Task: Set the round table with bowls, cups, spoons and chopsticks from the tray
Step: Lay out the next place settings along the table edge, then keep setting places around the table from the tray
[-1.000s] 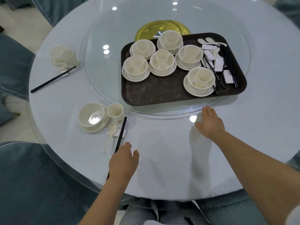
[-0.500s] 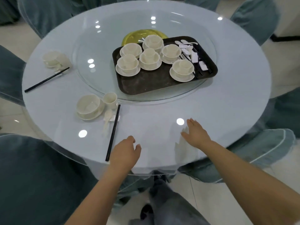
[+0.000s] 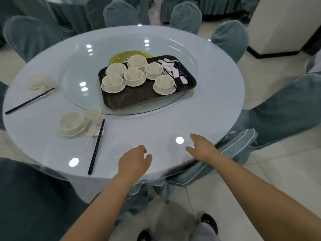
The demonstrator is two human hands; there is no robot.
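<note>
Two place settings are laid on the round surface [image 3: 199, 105], and six stacked bowl-and-cup sets remain on the tray [image 3: 139, 100], which sits on the glass turntable [image 3: 78, 94] at the centre. The nearer setting lies by the near-left edge: a bowl [image 3: 72, 121] on its saucer, a cup [image 3: 94, 114] touching it, a spoon [image 3: 91, 130] and a pair of chopsticks [image 3: 96, 147] pointing at the near edge. The farther setting [image 3: 40, 82] sits at the far-left edge with its own chopsticks [image 3: 29, 101].

Compared with a second ago, the person has stepped back from the surface and moved to the right along its edge; both hands have withdrawn from beside the turntable and the nearer setting to the near edge. The left hand [image 3: 132, 161] hovers with fingers loosely curled, holding nothing. The right hand [image 3: 202, 146] is spread flat, fingers straight, over the near-right edge, also holding nothing. Spare spoons, rests and chopsticks [image 3: 175, 71] lie at the tray's right end.

Reading: the second setting is finished, and the person appears to be shifting towards the next seat, by the chair [image 3: 231, 148] at the near right. The tray now stands well apart from both hands.
</note>
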